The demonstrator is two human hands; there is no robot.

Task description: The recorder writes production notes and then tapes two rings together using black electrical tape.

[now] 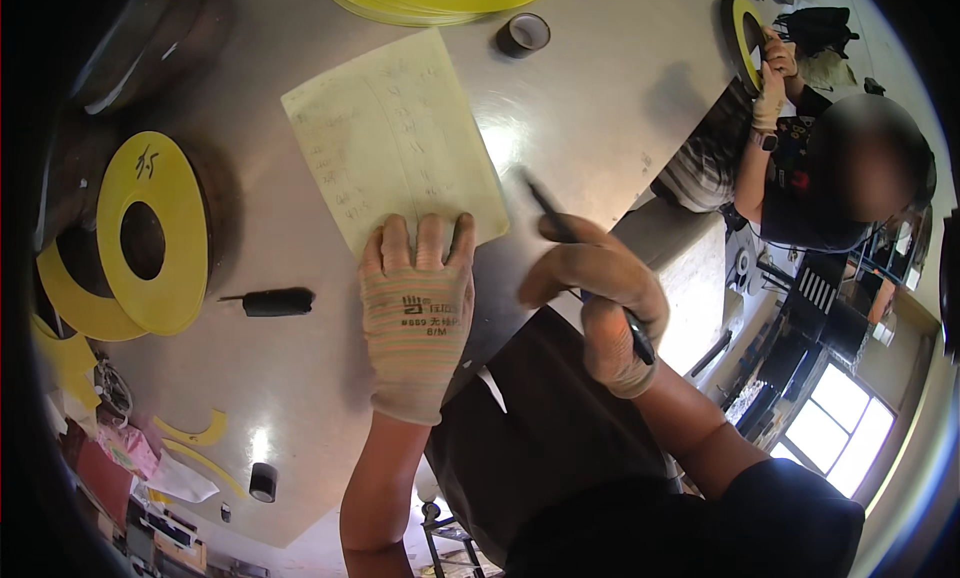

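Observation:
A yellowish paper pad with faint handwriting lies tilted on the grey table. My left hand, in a striped knit glove with separate fingers, rests on the pad's near edge. Its fingers are stretched forward over the paper. To the right of the pad, my right hand, gloved with bare-looking or stained fingertips, is closed around a black pen. One end of the pen points up and left toward the pad, apart from the paper; the other sticks out below the hand.
Yellow flat rings overlap at the left, and a yellow ring stack lies at the far edge. A black tape roll, a black-handled pointed tool and a dark cylinder are on the table. At right, a co-worker holds a ring.

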